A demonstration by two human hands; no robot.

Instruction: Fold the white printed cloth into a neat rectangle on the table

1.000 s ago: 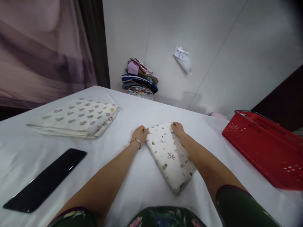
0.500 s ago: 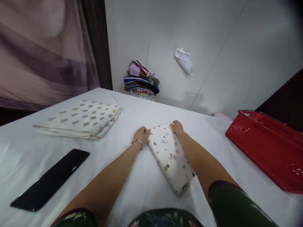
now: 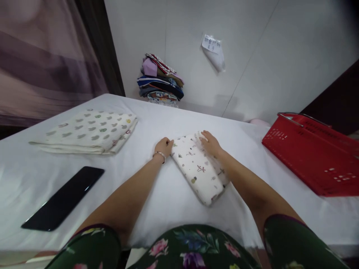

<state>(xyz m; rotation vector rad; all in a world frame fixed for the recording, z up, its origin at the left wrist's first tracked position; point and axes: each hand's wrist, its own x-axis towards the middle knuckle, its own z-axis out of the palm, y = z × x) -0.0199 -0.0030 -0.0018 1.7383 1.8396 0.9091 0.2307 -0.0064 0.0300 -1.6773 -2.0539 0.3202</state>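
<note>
A folded white cloth with small printed figures lies on the white table in front of me. My left hand, with a bracelet at the wrist, rests curled against the cloth's far left corner, fingers closed on its edge. My right hand lies on the cloth's far right corner with fingers fairly flat, pressing down on it.
A second folded cloth with green and grey prints lies at the left. A black flat slab sits near the front left edge. A red plastic basket stands at the right. A stack of folded clothes stands by the wall.
The view has pulled back and tilted down, so my flowered clothing shows more. My right hand has flattened onto the cloth's far corner. The cloth stays in place.
</note>
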